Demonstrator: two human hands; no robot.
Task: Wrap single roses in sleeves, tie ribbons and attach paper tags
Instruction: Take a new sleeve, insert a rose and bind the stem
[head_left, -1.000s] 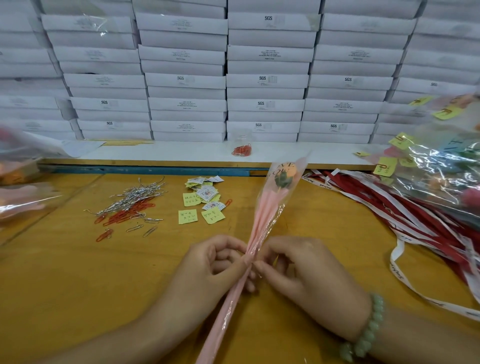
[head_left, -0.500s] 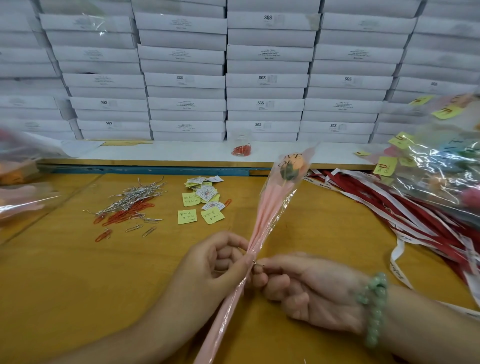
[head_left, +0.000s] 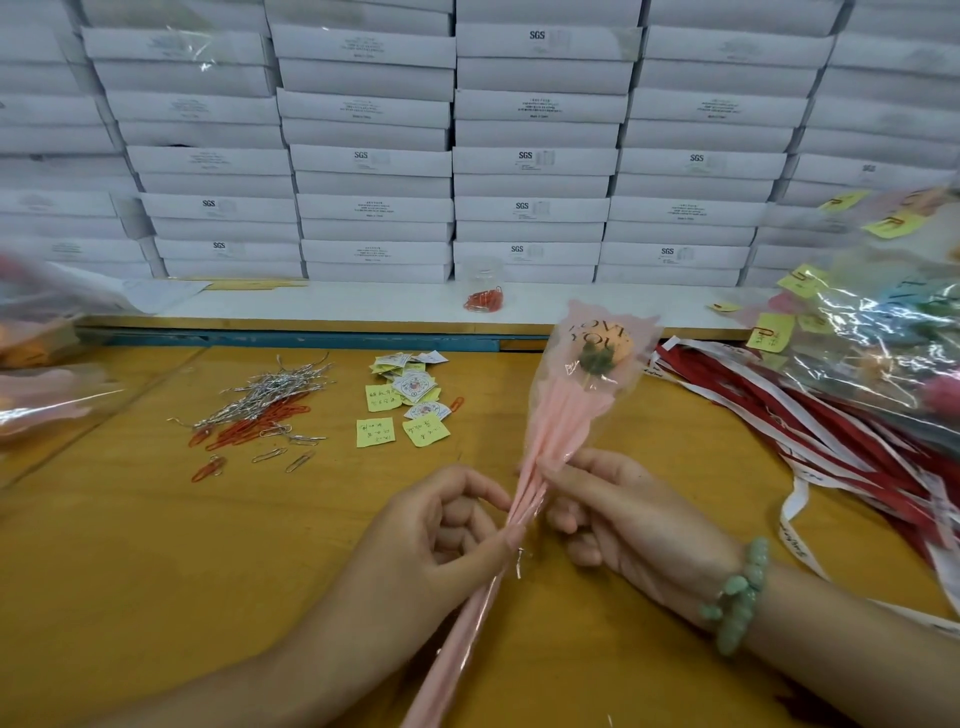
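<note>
Here, our left grip pinches the pink sleeve at its gathered neck above the counter, while our right grip pinches it just above.

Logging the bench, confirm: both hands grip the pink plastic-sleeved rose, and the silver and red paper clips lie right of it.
No: the head view shows the silver and red paper clips left of the pink plastic-sleeved rose; left hand and right hand grip it.
</note>
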